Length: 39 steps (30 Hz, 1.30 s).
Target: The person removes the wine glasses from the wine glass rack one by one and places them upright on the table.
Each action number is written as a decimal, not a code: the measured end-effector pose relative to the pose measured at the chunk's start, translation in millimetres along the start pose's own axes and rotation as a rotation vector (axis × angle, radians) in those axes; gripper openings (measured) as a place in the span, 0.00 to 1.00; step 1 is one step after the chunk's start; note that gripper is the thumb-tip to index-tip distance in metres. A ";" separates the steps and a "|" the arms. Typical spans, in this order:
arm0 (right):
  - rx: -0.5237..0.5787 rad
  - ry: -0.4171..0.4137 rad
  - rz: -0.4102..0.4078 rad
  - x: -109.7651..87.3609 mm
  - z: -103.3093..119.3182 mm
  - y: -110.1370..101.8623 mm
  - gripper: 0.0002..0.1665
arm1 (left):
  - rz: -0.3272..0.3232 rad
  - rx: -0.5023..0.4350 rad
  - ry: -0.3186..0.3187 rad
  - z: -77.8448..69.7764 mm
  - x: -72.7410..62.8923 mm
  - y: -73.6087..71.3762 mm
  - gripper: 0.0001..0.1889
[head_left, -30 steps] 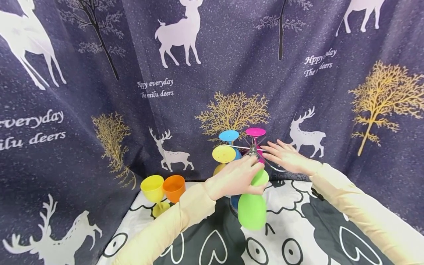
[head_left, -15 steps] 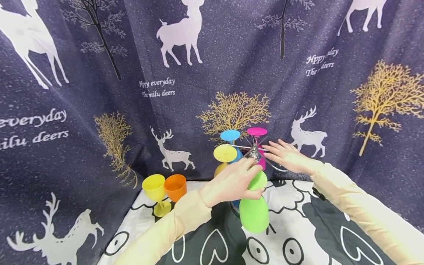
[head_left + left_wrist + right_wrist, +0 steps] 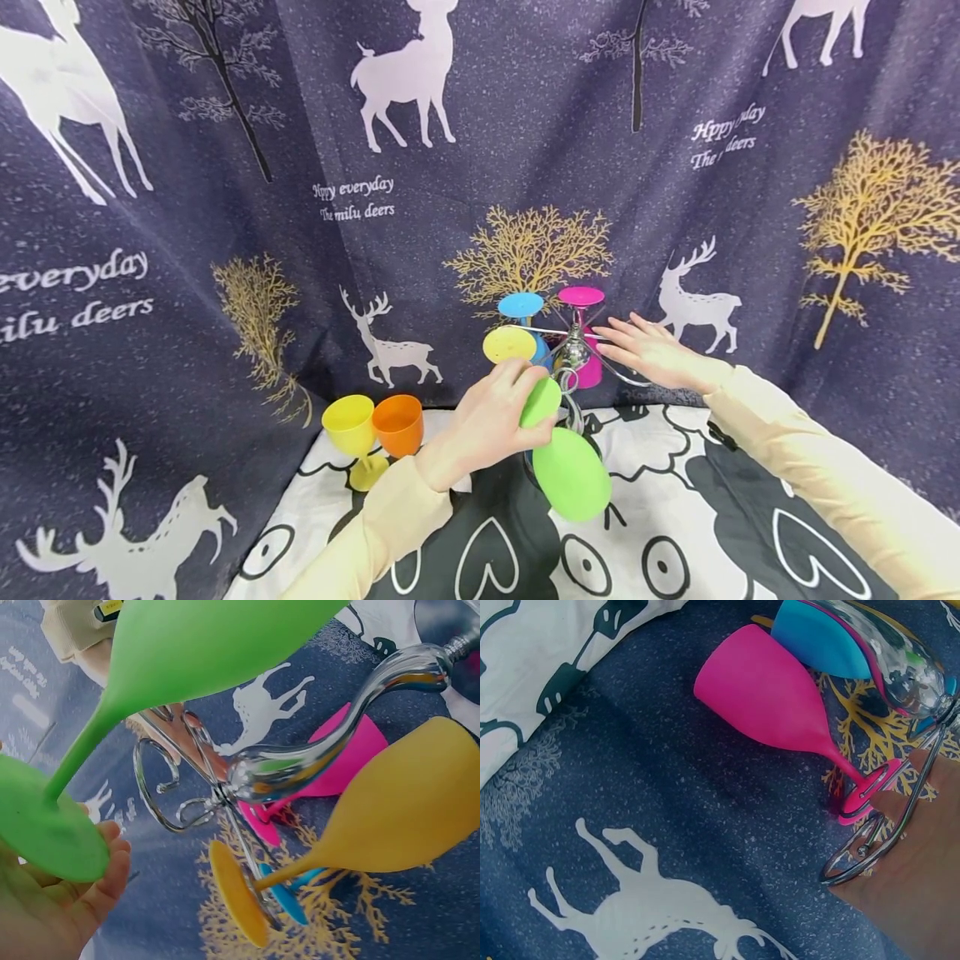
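My left hand [image 3: 487,417] grips a green goblet [image 3: 572,475] by its round foot. The goblet is tilted, its bowl pointing down toward the lower right. In the left wrist view the green goblet [image 3: 202,652] is apart from the silver metal rack [image 3: 277,769] and its curled hooks. My right hand [image 3: 652,354], fingers straight, lies against an arm of the rack [image 3: 574,350]. Hanging upside down on the rack are a pink goblet [image 3: 769,694], a blue goblet [image 3: 821,641] and a yellow goblet [image 3: 397,802]. The rack's base is mostly hidden behind the green goblet.
A yellow goblet [image 3: 348,425] and an orange goblet [image 3: 397,423] stand upright on the left of the table. The black and white patterned cloth [image 3: 487,542] covers the table. A dark curtain [image 3: 480,142] with deer prints hangs behind.
My left hand has moved left with the green goblet, away from the rack's hooks, and the goblet has tilted. The right hand stays at the rack arm.
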State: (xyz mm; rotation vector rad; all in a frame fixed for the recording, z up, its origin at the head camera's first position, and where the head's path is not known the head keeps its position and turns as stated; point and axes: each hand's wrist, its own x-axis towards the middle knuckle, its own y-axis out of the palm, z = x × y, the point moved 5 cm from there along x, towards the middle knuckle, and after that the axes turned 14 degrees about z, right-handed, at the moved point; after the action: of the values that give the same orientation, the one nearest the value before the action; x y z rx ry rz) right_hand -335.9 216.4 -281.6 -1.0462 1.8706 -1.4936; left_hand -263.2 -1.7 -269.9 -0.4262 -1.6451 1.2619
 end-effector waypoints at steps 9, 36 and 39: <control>-0.031 -0.057 -0.087 0.4 -1.5 0.7 0.25 | -0.016 -0.181 -0.149 15.0 -25.7 9.6 0.19; 0.648 0.401 -0.096 -21.4 -13.5 2.4 0.33 | -0.130 -0.469 -0.325 41.2 -58.8 46.6 0.12; 0.650 0.392 -0.108 -22.7 -10.1 0.9 0.32 | -0.144 -0.497 -0.327 42.9 -61.2 49.8 0.14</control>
State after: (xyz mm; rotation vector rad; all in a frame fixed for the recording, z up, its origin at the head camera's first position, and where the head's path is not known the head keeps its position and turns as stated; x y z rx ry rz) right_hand -331.3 240.8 -281.3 -0.5761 1.3825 -2.2836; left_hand -285.1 -50.3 -342.1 -0.4024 -2.2359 0.8361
